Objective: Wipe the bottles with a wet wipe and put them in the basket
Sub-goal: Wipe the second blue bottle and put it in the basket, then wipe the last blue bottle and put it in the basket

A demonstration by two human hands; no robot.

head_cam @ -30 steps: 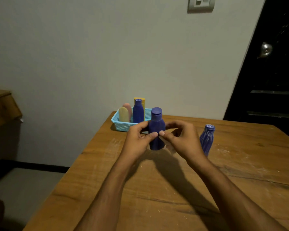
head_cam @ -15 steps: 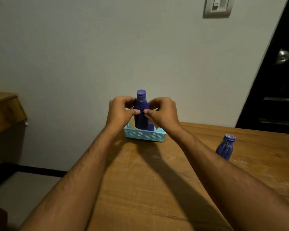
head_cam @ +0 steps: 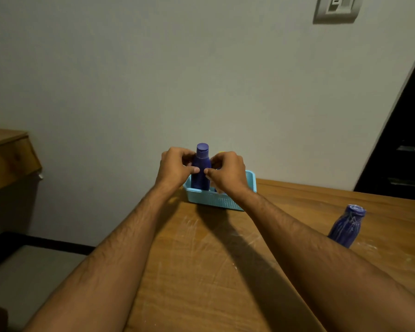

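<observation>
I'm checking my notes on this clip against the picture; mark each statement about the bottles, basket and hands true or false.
1. Both hands hold the purple bottle. True: left hand, right hand.
2. That bottle lies on its side. False: it is upright, its bottom inside the blue basket.
3. A patterned blue bottle stands on the table. True.
4. The basket sits at the table's near edge. False: it is at the far edge, by the wall.

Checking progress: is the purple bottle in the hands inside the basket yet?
In: the purple bottle stands upright, its base hidden behind the basket front wall.
</observation>
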